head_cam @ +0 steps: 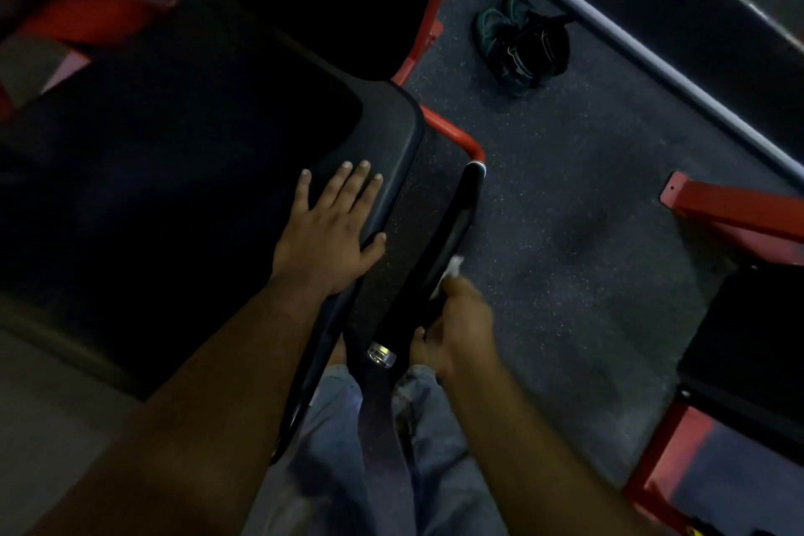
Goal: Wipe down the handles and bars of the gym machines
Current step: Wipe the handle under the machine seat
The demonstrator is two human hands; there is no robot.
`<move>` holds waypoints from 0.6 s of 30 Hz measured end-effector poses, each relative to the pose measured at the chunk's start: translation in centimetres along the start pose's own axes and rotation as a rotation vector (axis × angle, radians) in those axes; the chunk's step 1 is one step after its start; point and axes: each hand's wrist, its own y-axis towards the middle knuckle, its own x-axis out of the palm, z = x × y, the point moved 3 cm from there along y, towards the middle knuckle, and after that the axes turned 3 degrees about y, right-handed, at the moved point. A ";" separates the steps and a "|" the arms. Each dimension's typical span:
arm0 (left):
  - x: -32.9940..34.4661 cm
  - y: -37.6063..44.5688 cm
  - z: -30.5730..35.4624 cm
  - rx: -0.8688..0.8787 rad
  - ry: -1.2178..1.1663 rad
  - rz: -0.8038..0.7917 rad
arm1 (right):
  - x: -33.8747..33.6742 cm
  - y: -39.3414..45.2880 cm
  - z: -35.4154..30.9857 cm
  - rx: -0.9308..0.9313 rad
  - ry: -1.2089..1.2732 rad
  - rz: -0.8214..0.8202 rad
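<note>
From the head view, the left hand (329,231) lies flat, fingers spread, on the black seat pad (182,170). At its four o'clock, the right hand (457,329) curls around the black handle grip (439,257), pressing a white cloth (452,268) against it. A red frame tube (457,137) meets the grip at twelve o'clock. Dark shoes (520,41) sit on the floor, well apart.

A black padded handle (439,257) slants beside the seat, a white cloth (452,268) against it.

Left hand (330,226) on seat pad (182,152); handle (439,257) right of pad, shoes (517,41) beyond
</note>
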 end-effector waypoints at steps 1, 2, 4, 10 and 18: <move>-0.1 0.1 0.0 -0.001 -0.002 -0.003 | -0.8 -1.1 1.3 0.044 -0.015 -0.010; -0.1 0.2 0.0 -0.001 -0.004 -0.007 | -1.4 -1.6 2.0 0.069 -0.040 -0.018; -0.1 0.1 0.0 -0.004 -0.008 -0.015 | -1.7 -0.9 2.0 0.076 -0.038 -0.050; -0.1 0.0 -0.1 -0.002 0.006 -0.010 | 0.7 3.6 -2.4 -0.132 0.044 0.030; -0.3 0.0 0.0 -0.004 0.000 -0.009 | -5.9 -1.0 7.8 -0.392 -0.725 0.027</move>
